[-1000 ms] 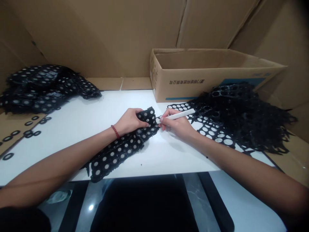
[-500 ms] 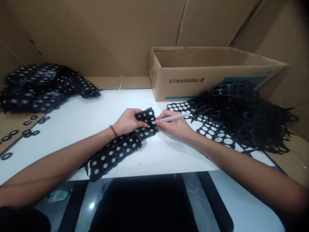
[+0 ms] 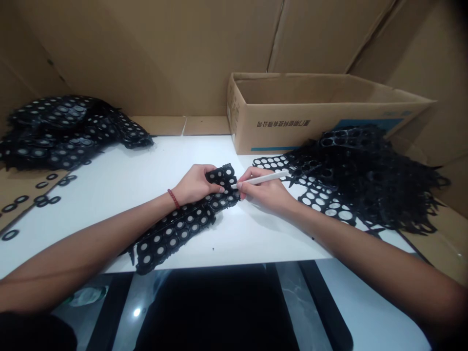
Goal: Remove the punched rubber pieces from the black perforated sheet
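Black perforated strip lying slantwise on the white tabletop, near end overhanging the table's front edge, far end pinned under the left hand. Left fingers curled and pressed together over the strip's top end, thumb along its side. Right hand just beside, fingers pinching a white pen-like tool, tip touching the strip's upper right edge near the left fingertips.

Open white surface to the left of the strip and between the hands and the back wall. Bare tabletop also in front of the right forearm, down to the front edge. Beyond that edge, a dark glossy lower surface.

Open cardboard box standing behind the right hand, close to it, closing off the far right. Heap of tangled black punched-out webbing spread right of the right hand, flat holed sheets reaching almost to the wrist. Stack of black strips at the far left, well apart from the hands. Loose black rings scattered on brown cardboard at the left edge. Cardboard panels walling the back and sides.

Tool tip and exact contact point too small to make out. Both elbows cut off by the frame. Box interior mostly hidden by its near wall.
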The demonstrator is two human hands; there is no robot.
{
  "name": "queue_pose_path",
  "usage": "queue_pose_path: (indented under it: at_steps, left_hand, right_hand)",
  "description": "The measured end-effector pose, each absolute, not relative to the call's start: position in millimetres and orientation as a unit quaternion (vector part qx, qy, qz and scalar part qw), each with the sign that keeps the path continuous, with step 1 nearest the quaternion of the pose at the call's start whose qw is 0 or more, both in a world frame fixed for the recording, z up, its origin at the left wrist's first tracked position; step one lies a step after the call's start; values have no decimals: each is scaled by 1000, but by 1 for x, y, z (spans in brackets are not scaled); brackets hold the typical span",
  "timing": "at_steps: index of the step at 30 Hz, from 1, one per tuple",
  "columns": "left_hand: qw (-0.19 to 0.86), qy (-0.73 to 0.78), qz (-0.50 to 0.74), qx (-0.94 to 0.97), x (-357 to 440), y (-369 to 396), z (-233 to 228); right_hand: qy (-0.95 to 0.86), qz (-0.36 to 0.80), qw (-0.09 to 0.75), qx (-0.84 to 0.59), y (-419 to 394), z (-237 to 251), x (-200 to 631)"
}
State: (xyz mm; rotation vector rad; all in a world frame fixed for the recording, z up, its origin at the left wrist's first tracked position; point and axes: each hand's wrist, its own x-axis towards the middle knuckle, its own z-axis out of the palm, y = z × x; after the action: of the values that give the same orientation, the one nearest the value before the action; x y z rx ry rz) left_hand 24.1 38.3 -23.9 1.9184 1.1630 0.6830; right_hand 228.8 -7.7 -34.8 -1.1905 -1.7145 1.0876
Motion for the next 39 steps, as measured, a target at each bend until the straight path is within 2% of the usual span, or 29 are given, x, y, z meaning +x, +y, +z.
queue_pose_path:
  at_steps: [16,30,32,36,39]
  left_hand:
    - [390,475,281,737,26,36,-24]
    - [311,444,272,795,23,32,-30]
    - [323,446,272,789,23,32,-29]
    - [355,463,267,767,23,32,-23]
    - [386,474,266,746,21,34,-21]
  right_hand:
    - [-710,339,372,-492,-11,-31,224]
    - [-675,376,345,-532,-12,-26,222]
    - [-670,395,364,-512,-10,-26,226]
    - [-639,375,488,-462,-4,-23,237]
    - [-658,351,493,-448,-1,-25,242]
